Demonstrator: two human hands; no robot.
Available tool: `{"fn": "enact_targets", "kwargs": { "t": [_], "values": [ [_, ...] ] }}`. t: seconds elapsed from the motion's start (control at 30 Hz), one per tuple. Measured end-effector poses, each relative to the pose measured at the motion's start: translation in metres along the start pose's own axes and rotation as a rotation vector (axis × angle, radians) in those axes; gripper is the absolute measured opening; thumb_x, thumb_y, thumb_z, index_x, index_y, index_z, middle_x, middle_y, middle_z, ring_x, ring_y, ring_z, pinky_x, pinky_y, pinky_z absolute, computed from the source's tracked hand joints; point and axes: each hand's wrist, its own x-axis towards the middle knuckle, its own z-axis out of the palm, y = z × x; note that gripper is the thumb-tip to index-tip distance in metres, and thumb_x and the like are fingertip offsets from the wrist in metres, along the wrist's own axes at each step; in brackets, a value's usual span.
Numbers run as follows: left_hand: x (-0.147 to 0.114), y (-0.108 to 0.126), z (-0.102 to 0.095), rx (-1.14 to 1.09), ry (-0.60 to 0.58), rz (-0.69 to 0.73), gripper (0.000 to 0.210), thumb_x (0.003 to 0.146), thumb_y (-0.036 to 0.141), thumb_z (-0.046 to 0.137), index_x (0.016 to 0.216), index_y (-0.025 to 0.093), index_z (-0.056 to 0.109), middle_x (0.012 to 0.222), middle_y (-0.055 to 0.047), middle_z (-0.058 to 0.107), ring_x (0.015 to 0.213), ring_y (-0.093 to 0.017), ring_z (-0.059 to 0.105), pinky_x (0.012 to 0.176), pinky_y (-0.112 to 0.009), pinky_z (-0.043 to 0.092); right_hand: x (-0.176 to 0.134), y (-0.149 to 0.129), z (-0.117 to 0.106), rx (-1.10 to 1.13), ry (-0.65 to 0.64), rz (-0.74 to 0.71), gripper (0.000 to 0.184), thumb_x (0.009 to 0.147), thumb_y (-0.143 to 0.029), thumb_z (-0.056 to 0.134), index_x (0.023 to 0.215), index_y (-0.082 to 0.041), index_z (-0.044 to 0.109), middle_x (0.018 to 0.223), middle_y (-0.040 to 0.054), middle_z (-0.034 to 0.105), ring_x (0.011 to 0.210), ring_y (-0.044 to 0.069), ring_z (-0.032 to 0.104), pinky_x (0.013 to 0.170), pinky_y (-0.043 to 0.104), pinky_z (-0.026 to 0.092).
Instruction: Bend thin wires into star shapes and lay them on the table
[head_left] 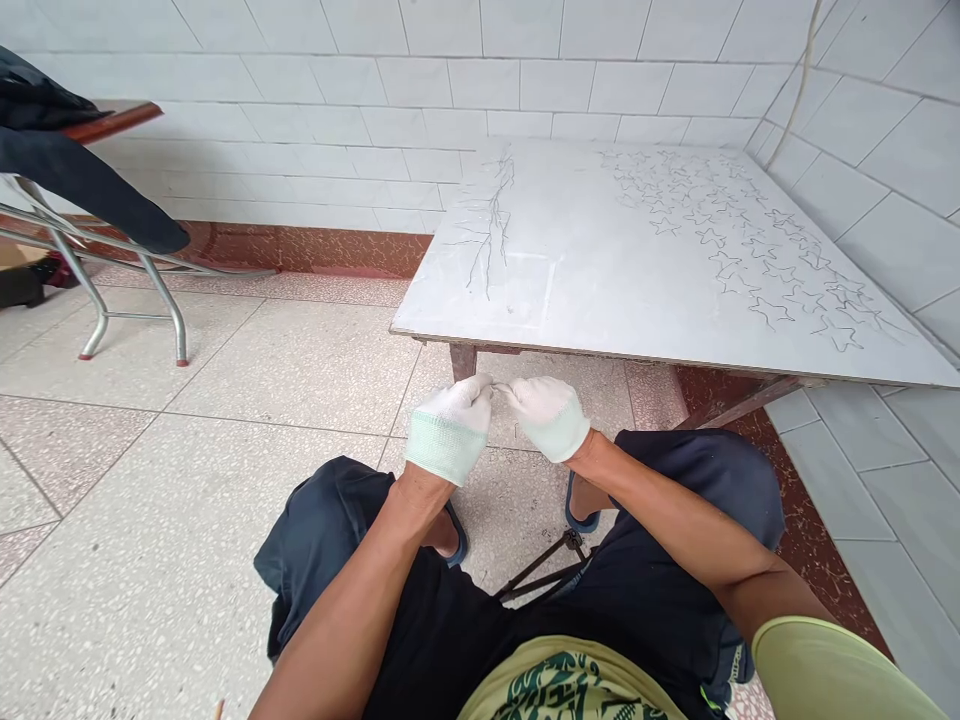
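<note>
My left hand (pixel 459 420) and my right hand (pixel 549 412), both in white knit gloves with pale green cuffs, meet in front of the table's near edge. Fingers and thumb of each are closed in a pinch. Between the fingertips shows a short bit of thin wire (pixel 501 388); most of it is hidden by the gloves. On the white tabletop (pixel 585 270) beyond, several star shapes bent from thin dark wire (pixel 780 270) lie spread over the right side. A bundle of straighter, kinked wires (pixel 493 225) lies at the left.
A metal-legged folding chair (pixel 161 300) with dark cloth (pixel 82 180) over it stands far left. White tiled walls (pixel 420 80) bound the table at the back and right. A dark metal stand (pixel 544 570) is on the floor between my feet.
</note>
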Motion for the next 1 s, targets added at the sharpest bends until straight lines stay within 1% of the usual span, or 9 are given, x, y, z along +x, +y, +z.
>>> {"fn": "enact_targets", "kwargs": {
  "t": [0.07, 0.17, 0.27, 0.33, 0.4, 0.53, 0.67, 0.8, 1.0],
  "values": [
    [0.001, -0.002, 0.000, -0.012, -0.006, -0.028, 0.034, 0.105, 0.031, 0.055, 0.120, 0.028, 0.085, 0.108, -0.007, 0.086, 0.104, -0.028, 0.080, 0.096, -0.037, 0.059, 0.001, -0.001, 0.001, 0.042, -0.041, -0.003, 0.051, 0.118, -0.045, 0.044, 0.092, -0.018, 0.079, 0.076, 0.0097, 0.073, 0.074, 0.023, 0.065, 0.070, 0.037, 0.035],
    [0.006, -0.009, -0.001, -0.071, -0.031, -0.053, 0.037, 0.105, 0.031, 0.053, 0.125, 0.027, 0.084, 0.118, -0.006, 0.085, 0.111, -0.028, 0.079, 0.101, -0.038, 0.057, 0.006, -0.004, -0.001, 0.192, -0.101, -0.009, 0.035, 0.116, -0.036, 0.054, 0.103, -0.020, 0.081, 0.088, 0.0080, 0.078, 0.082, 0.021, 0.069, 0.076, 0.033, 0.041],
    [0.012, -0.018, -0.004, -0.126, -0.051, -0.056, 0.038, 0.105, 0.035, 0.052, 0.124, 0.029, 0.083, 0.109, -0.003, 0.086, 0.105, -0.026, 0.079, 0.096, -0.035, 0.057, 0.010, -0.006, -0.003, 0.335, -0.139, 0.058, 0.026, 0.114, -0.032, 0.057, 0.110, -0.022, 0.081, 0.094, 0.0062, 0.078, 0.087, 0.020, 0.070, 0.080, 0.031, 0.046],
    [0.014, -0.021, -0.006, -0.138, -0.050, -0.063, 0.038, 0.105, 0.037, 0.051, 0.122, 0.030, 0.084, 0.096, -0.002, 0.086, 0.095, -0.024, 0.079, 0.089, -0.033, 0.057, 0.010, -0.007, -0.004, 0.347, -0.126, 0.106, 0.027, 0.114, -0.031, 0.055, 0.117, -0.022, 0.080, 0.098, 0.0079, 0.078, 0.091, 0.022, 0.070, 0.084, 0.032, 0.049],
    [0.014, -0.022, -0.008, -0.144, -0.049, -0.064, 0.038, 0.105, 0.038, 0.051, 0.121, 0.029, 0.084, 0.090, -0.002, 0.084, 0.089, -0.023, 0.078, 0.083, -0.031, 0.057, 0.006, -0.007, -0.004, 0.324, -0.107, 0.124, 0.032, 0.114, -0.031, 0.049, 0.123, -0.023, 0.079, 0.101, 0.0107, 0.078, 0.096, 0.025, 0.071, 0.089, 0.034, 0.050],
    [0.012, -0.021, -0.009, -0.106, -0.019, -0.010, 0.039, 0.105, 0.036, 0.049, 0.121, 0.027, 0.083, 0.104, -0.005, 0.085, 0.092, -0.022, 0.077, 0.083, -0.031, 0.056, -0.002, -0.004, -0.007, 0.305, -0.146, 0.096, 0.034, 0.110, -0.031, 0.051, 0.129, -0.023, 0.078, 0.097, 0.0131, 0.076, 0.100, 0.030, 0.070, 0.093, 0.039, 0.051],
    [0.013, -0.022, -0.007, -0.061, -0.019, 0.034, 0.039, 0.105, 0.031, 0.048, 0.120, 0.022, 0.083, 0.103, -0.009, 0.085, 0.098, -0.024, 0.076, 0.091, -0.033, 0.056, -0.003, 0.000, -0.008, 0.317, -0.190, 0.069, 0.029, 0.104, -0.030, 0.059, 0.123, -0.026, 0.080, 0.093, 0.0123, 0.076, 0.099, 0.031, 0.069, 0.090, 0.040, 0.052],
    [0.016, -0.027, -0.003, -0.148, -0.041, -0.012, 0.037, 0.105, 0.033, 0.049, 0.120, 0.024, 0.082, 0.105, -0.008, 0.085, 0.104, -0.025, 0.077, 0.096, -0.035, 0.058, 0.005, 0.008, -0.003, 0.334, -0.243, 0.031, 0.024, 0.102, -0.023, 0.061, 0.113, -0.023, 0.081, 0.085, 0.0092, 0.077, 0.087, 0.026, 0.071, 0.083, 0.035, 0.051],
    [0.021, -0.038, -0.006, -0.286, -0.054, -0.088, 0.039, 0.103, 0.036, 0.051, 0.122, 0.024, 0.082, 0.121, -0.006, 0.084, 0.117, -0.024, 0.077, 0.104, -0.034, 0.057, 0.010, 0.021, -0.003, 0.394, -0.312, -0.039, 0.023, 0.105, -0.018, 0.058, 0.108, -0.020, 0.081, 0.097, 0.0049, 0.083, 0.089, 0.018, 0.075, 0.081, 0.026, 0.051]
  ]
}}
